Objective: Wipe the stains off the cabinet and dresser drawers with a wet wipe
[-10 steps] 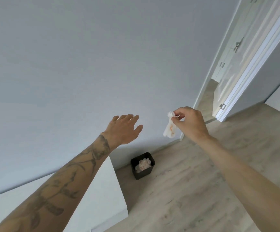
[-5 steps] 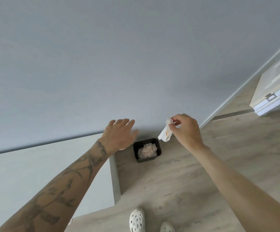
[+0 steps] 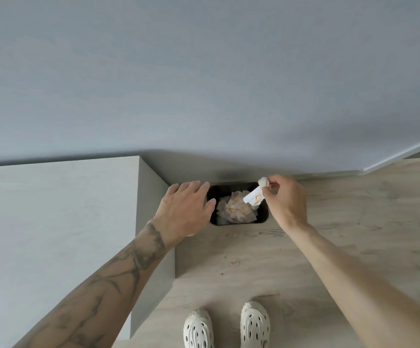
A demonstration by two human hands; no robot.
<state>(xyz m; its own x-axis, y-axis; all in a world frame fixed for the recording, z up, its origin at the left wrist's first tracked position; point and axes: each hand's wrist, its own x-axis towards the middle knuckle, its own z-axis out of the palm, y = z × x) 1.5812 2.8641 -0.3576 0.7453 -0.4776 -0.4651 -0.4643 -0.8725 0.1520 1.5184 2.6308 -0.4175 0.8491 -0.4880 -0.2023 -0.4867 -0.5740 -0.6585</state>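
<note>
Black plastic marks the small bin (image 3: 239,223) on the pale wood-look floor (image 3: 342,247), tucked against the grey wall (image 3: 204,84) just beside the light cabinet (image 3: 53,222). It holds a heap of crumpled used wipes (image 3: 232,213), several tinged orange.

We see the right hand (image 3: 285,199) pinching the wet wipe (image 3: 254,195) between thumb and curled fingertips. The wipe hangs over the bin's back right corner, folded, with an orange stain on it (whether it touches the heap below we cannot tell).

The left hand (image 3: 184,209) is spread flat, fingers straight and holding nothing. It hovers over the gap between cabinet and bin and hides the bin's left rim from us.

Below, two perforated cream clogs (image 3: 199,330) stand side by side on the floor, near the cabinet's front corner.
</note>
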